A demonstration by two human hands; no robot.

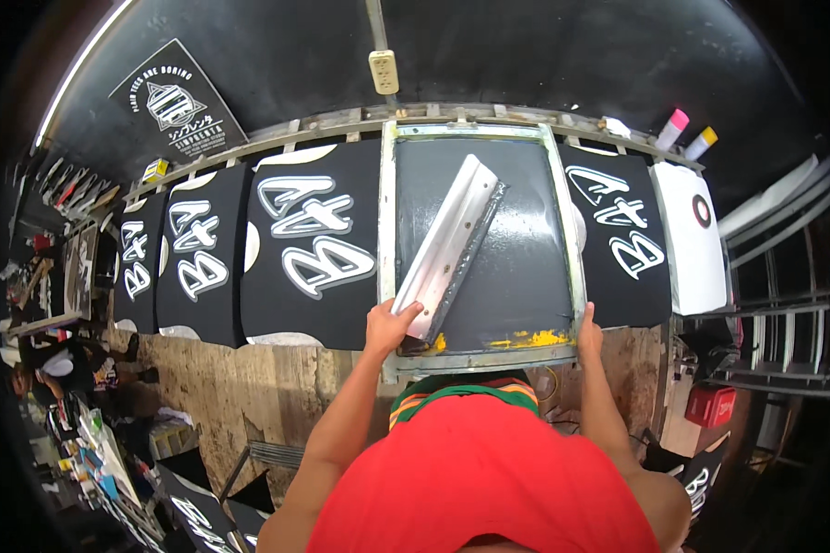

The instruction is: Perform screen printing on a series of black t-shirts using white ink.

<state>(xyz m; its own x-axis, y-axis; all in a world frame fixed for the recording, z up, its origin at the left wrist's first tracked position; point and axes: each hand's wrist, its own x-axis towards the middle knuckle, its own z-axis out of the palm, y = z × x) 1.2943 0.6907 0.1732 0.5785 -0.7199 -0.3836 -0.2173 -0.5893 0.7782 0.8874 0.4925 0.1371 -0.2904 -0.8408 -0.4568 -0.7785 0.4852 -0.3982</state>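
A screen printing frame (388, 230) with grey mesh lies in front of me over the row of dark shirts. Across its mesh rests a squeegee (452, 241) with a long metal holder, slanting from lower left to upper right. Dark wet ink lines its right edge. My left hand (391, 327) is closed round the frame's lower left side, its thumb lying on the squeegee's near end. My right hand (589, 336) grips the frame's lower right side; its fingers are partly hidden. Yellow smears (530, 339) mark the near edge of the mesh.
Black shirts with white and grey lettering (318, 226) lie left of the frame, and another printed shirt (621, 221) lies right. Beyond it is a white board with a tape roll (702, 211). Two spray cans (672, 129) stand behind. A red box (710, 405) is at lower right.
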